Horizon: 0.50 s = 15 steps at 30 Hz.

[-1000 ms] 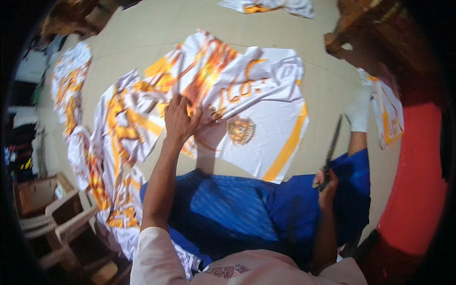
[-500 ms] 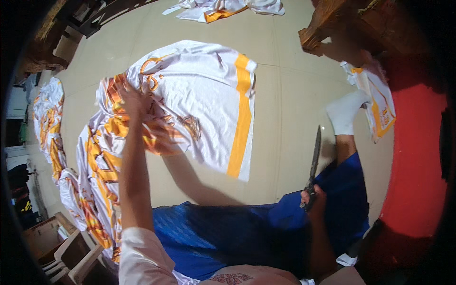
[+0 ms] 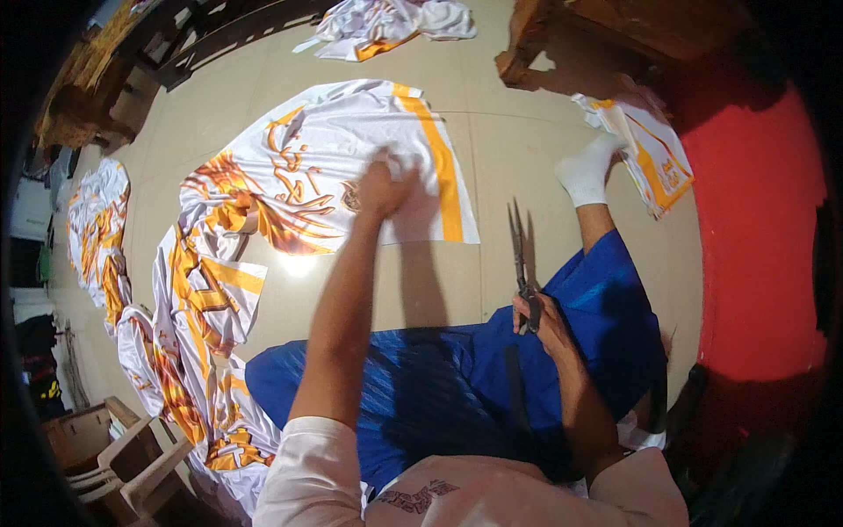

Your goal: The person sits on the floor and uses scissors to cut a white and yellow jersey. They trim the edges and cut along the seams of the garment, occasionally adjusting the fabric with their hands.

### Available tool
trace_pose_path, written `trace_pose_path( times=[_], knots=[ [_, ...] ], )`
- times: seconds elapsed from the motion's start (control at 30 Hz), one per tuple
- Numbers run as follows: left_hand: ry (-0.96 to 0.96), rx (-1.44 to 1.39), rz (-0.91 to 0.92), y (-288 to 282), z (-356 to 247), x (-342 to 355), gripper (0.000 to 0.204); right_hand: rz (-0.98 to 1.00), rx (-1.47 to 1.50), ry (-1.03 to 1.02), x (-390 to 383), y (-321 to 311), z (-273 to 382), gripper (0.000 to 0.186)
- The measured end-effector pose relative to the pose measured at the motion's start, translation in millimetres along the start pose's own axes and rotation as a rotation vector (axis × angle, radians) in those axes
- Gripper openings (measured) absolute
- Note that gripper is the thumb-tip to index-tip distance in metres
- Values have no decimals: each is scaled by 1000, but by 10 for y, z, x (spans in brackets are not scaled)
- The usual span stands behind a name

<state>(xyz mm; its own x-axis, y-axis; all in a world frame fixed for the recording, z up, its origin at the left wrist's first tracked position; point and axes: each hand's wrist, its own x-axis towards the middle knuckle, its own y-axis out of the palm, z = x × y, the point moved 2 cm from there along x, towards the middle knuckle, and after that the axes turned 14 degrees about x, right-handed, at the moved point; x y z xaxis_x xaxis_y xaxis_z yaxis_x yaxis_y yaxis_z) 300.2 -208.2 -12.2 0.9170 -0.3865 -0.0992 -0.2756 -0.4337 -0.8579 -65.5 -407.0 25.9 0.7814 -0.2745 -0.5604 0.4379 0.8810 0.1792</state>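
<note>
A white jersey cloth (image 3: 325,132) with orange stripes and flame prints lies spread on the tiled floor before me. Over its right half, near the orange band, is my left hand (image 3: 386,186), its fingers smeared by motion; whether it grips any fabric I can't make out. In my right hand (image 3: 546,323), above my right thigh, is a pair of long dark scissors (image 3: 520,255). Their blades point away from me and stand slightly apart. My fingers are wrapped around the handles.
More white and orange cloth (image 3: 198,307) trails down the left side, and another bunch (image 3: 399,26) lies at the far side. A folded printed piece (image 3: 654,167) rests beyond my socked foot (image 3: 587,173). Wooden furniture (image 3: 562,39), a red surface (image 3: 755,255) and a plastic chair (image 3: 140,465) stand around.
My left hand has moved right across the jersey cloth, from its printed left part to near the striped edge. The cloth's near edge lies straighter. The scissors' blades have opened a little.
</note>
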Motion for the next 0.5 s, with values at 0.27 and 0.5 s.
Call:
trace_pose_path(
  times=[0.27, 0.5],
  knots=[
    [-318, 587, 135, -492, 2132, -1297, 129, -11, -127, 143, -364, -108, -104, 46],
    [-274, 765, 378, -884, 1750, -1811, 136, 126, -353, 151, -492, 50, -188, 45]
  ],
)
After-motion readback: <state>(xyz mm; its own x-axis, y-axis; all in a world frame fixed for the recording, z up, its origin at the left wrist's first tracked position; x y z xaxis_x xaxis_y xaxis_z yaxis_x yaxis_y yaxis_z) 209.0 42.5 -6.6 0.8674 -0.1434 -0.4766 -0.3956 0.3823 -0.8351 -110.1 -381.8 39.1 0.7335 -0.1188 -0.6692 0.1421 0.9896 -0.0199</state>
